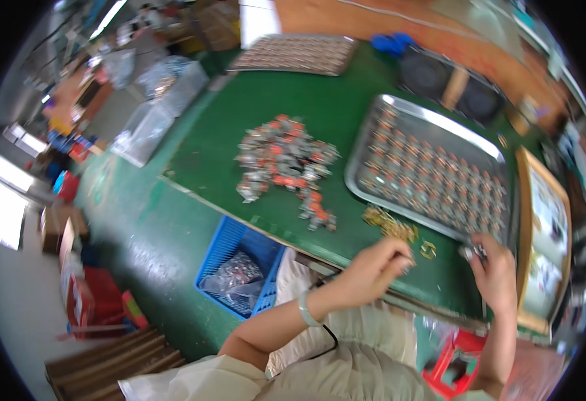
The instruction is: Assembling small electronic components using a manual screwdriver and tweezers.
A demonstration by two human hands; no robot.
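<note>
My left hand [374,269] is closed in a pinch over the table's front edge; a small shiny bit shows at its fingertips, too blurred to name. My right hand [497,275] grips a small silvery metal part [471,252] by the near right corner of a metal tray [386,197]. In that tray stand rows of small grey metal parts [433,175] with orange tops. Between my hands and the tray lies a little heap of brass-coloured pieces [390,224], with a few loose ones [428,250] beside it. Farther left is a big pile of grey-and-orange parts [283,157].
The green table [206,154] carries a second filled tray [296,53] at its far edge. A black two-round device [450,80] stands at the back right, a wooden frame [545,234] at the right. Below the front edge sits a blue basket [216,260] holding bagged parts.
</note>
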